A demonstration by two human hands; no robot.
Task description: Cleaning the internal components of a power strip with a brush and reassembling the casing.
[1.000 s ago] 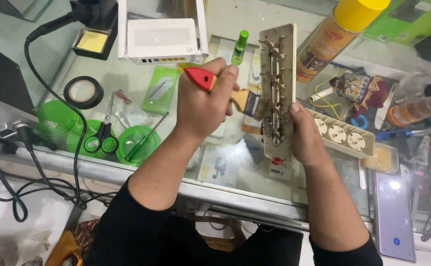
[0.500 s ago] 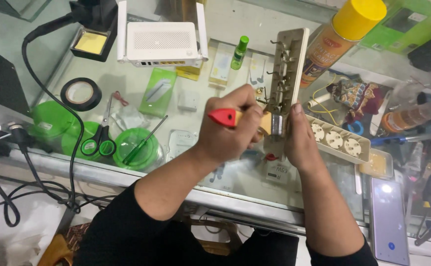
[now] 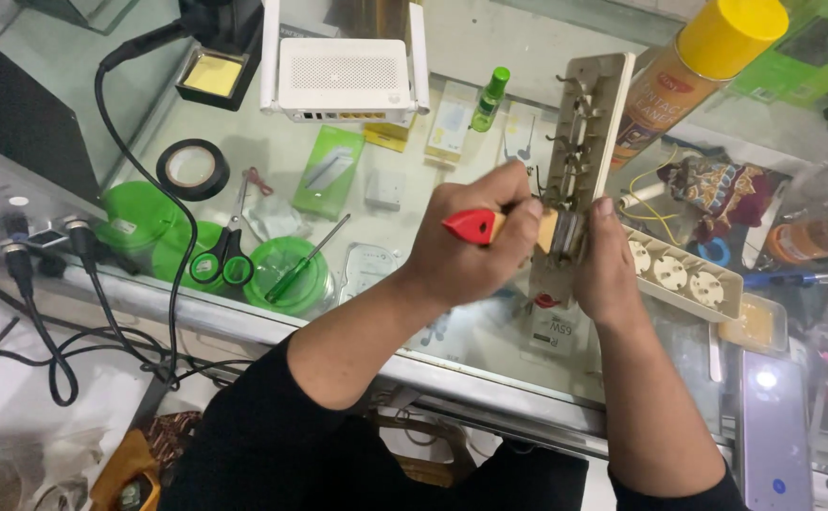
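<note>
My right hand (image 3: 608, 265) holds a beige opened power strip half (image 3: 589, 132) upright by its lower end, its metal contacts and wiring facing me. My left hand (image 3: 471, 246) grips a brush with a red-tipped wooden handle (image 3: 475, 225), its head pressed against the lower part of the strip's inside. The strip's other half (image 3: 684, 270), with round sockets, lies on the glass counter just right of my right hand.
On the glass counter: white router (image 3: 343, 71), black tape roll (image 3: 191, 168), green-handled scissors (image 3: 229, 255), green lids with a screwdriver (image 3: 291, 274), small green bottle (image 3: 491, 95), yellow-capped spray can (image 3: 698, 66), a phone (image 3: 774, 431) at right. Black cables (image 3: 101, 303) hang at left.
My left hand has moved the brush down along the strip, from near its upper part to its lower part. My right hand kept its hold on the strip, which tilted slightly.
</note>
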